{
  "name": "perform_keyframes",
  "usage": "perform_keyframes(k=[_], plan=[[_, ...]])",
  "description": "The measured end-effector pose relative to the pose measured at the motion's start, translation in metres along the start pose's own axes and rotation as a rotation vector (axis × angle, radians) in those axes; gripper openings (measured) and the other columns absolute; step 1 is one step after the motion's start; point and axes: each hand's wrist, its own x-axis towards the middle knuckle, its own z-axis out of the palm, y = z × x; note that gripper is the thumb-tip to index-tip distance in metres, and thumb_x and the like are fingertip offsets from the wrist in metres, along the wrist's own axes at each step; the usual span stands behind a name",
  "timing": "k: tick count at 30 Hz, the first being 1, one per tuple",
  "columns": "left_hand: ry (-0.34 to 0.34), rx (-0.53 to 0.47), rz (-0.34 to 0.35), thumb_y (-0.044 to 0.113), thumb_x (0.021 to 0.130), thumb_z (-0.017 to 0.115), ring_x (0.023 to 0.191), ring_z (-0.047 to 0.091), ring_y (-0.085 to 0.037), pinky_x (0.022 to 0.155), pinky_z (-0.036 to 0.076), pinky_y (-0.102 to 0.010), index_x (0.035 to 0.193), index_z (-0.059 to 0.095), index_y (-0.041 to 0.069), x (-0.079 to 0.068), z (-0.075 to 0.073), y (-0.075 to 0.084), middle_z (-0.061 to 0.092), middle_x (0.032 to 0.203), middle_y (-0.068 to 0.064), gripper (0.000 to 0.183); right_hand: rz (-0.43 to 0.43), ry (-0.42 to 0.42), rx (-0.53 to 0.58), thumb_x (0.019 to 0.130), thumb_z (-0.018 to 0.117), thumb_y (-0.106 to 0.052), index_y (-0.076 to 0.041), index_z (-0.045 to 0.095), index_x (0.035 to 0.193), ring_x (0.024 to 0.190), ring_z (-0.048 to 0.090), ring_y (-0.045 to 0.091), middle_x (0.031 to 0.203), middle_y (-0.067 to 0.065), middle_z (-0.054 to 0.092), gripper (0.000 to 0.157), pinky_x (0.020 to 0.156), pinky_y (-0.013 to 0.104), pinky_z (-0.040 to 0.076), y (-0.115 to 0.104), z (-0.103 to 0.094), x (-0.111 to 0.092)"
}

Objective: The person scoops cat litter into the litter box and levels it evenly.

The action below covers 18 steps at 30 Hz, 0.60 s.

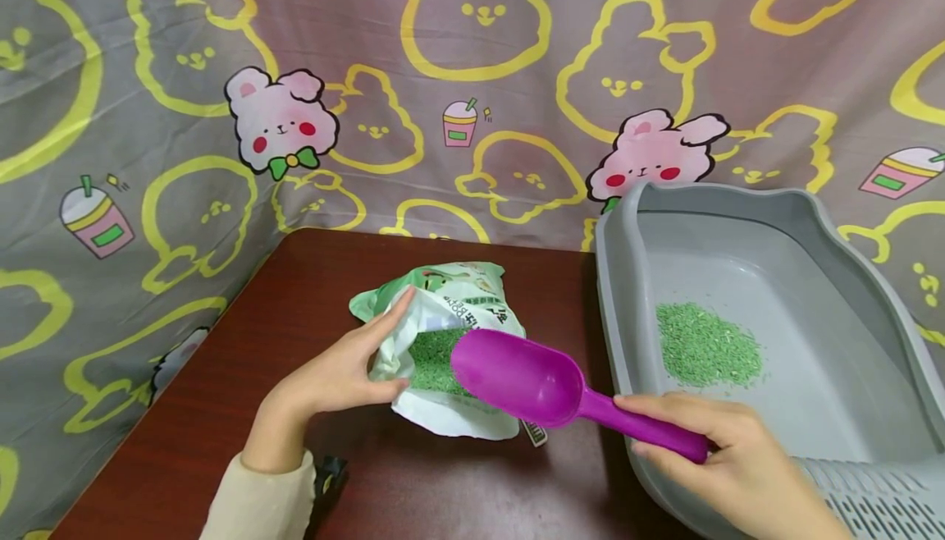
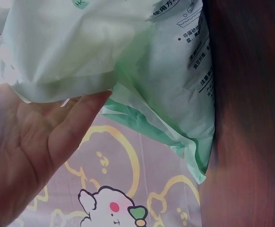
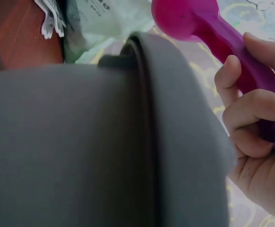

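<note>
A green and white bag of cat litter (image 1: 461, 418) lies on the table with its mouth towards me, green pellets (image 1: 431, 359) showing inside. My left hand (image 1: 332, 376) holds the left side of that mouth, thumb and forefinger spread along the rim; in the left wrist view the bag (image 2: 161, 71) partly hides the fingers. A purple scoop (image 1: 527, 380) hangs with its tip at the right side of the mouth, its bowl appearing bare. Around the scoop's handle (image 3: 251, 71) curl the fingers of my right hand (image 1: 727, 450), above the near left rim of the litter box.
The grey litter box (image 1: 618, 302) takes up the right side, with a pile of green pellets (image 1: 705, 347) on its floor and a slotted panel (image 1: 878, 491) in front. A patterned curtain (image 1: 413, 179) stands behind the dark red table (image 1: 295, 277).
</note>
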Motion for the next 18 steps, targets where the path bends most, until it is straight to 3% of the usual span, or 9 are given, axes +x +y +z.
perform_keyframes(k=[8,18], plan=[[0.001,0.011,-0.001,0.017,0.078,0.075,0.15,0.024,-0.019,0.114,0.035,-0.049,0.162,0.005,0.022,0.0,-0.001,0.002,0.012,0.168,0.002,0.11,0.001,-0.041,-0.052,0.068,0.086,0.0,-0.019,0.074,0.118,0.072,0.051,-0.003,0.094,-0.009,0.072,0.055,0.055,0.01,0.037,-0.002,0.007,0.006],[0.005,0.011,-0.001,0.017,0.077,0.075,0.149,0.027,-0.019,0.113,0.037,-0.047,0.162,0.005,0.022,0.0,0.0,0.003,0.013,0.168,0.002,0.11,0.127,-0.078,-0.209,0.073,0.086,-0.01,-0.032,0.074,0.115,0.067,0.045,-0.007,0.09,-0.018,0.069,0.049,0.054,0.012,0.039,-0.016,0.022,0.018]])
